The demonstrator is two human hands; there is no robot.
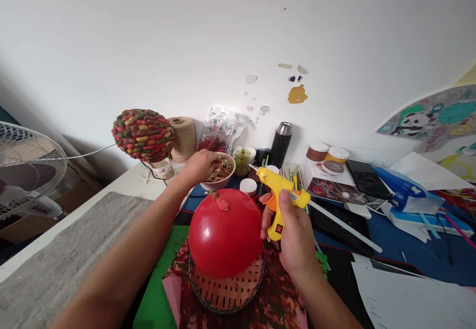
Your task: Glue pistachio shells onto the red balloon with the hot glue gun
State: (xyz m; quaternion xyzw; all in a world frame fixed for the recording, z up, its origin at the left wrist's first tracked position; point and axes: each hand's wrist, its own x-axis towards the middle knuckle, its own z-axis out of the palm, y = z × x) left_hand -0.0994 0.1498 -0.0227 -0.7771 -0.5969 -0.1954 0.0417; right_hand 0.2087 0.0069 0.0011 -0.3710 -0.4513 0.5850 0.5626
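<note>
My right hand [296,237] is wrapped round the handle of a yellow glue gun [275,183], its nozzle pointing up and left. A long whitish glue stick [345,225] sticks out of its back. My left hand [201,165] reaches over a pale bowl [231,172] of small mottled pieces [222,169]; its fingers are curled down at them, the tips hidden. Between my arms a red balloon [225,235] rests in a woven bamboo basket [226,292]. Two small rough pieces, one brown and one reddish [222,203], sit on top of the balloon.
A ball covered in coloured pieces [143,135] stands back left beside a twine spool [183,138]. Behind are a plastic bag [223,126], a black thermos [281,145] and paint jars [337,154]. A fan [28,170] is at left; papers [416,294] lie right.
</note>
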